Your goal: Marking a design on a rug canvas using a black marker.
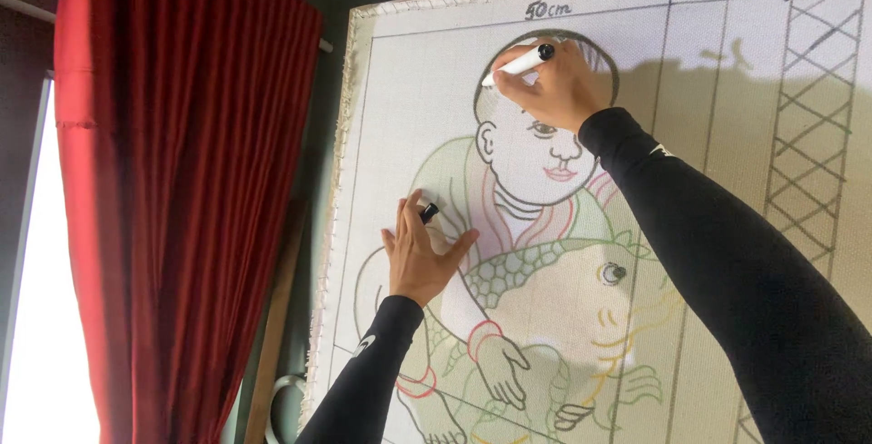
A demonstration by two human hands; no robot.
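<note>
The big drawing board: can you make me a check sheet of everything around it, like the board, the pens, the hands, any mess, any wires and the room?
Surface: upright canvas board with a stitched edge, bearing a line drawing of a child holding a big fish; a grid pattern runs down its right side.
Job's things: white marker with its tip on the drawn head's outline; black marker cap.
Clutter: nothing seen.
Hands: right hand grips the white marker; left hand lies flat on the canvas board, with the black marker cap between its fingers.
Cables: nothing seen.
Surroundings: red curtain to the left, bright window beside it.
</note>
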